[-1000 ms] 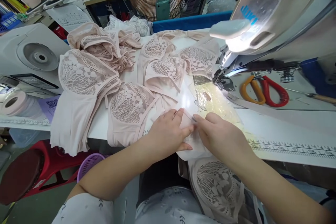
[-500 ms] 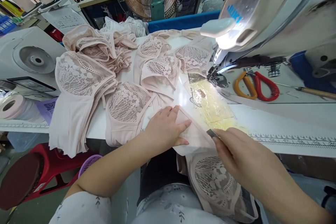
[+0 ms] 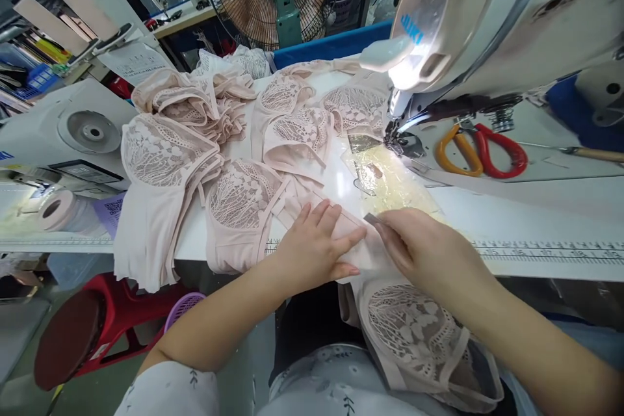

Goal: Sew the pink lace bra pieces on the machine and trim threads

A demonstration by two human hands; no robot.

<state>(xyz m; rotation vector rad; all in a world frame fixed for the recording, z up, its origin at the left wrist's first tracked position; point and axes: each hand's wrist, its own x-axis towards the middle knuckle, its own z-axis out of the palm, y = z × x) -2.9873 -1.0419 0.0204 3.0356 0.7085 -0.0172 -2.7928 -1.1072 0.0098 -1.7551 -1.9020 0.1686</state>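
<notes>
Right hand (image 3: pixel 429 253) pinched shut on a small metal blade (image 3: pixel 373 218), tip at ten o'clock from the knuckles. Left hand (image 3: pixel 316 247) spread flat, fingers open, pressing the pink fabric piece (image 3: pixel 363 257) at the bench (image 3: pixel 536 221) edge. Fabric's long axis running toward one o'clock, to the sewing machine (image 3: pixel 487 19); blade just beside left fingertips.

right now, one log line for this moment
left hand flat on fabric | right hand pinching small tool | scissors by machine
</notes>
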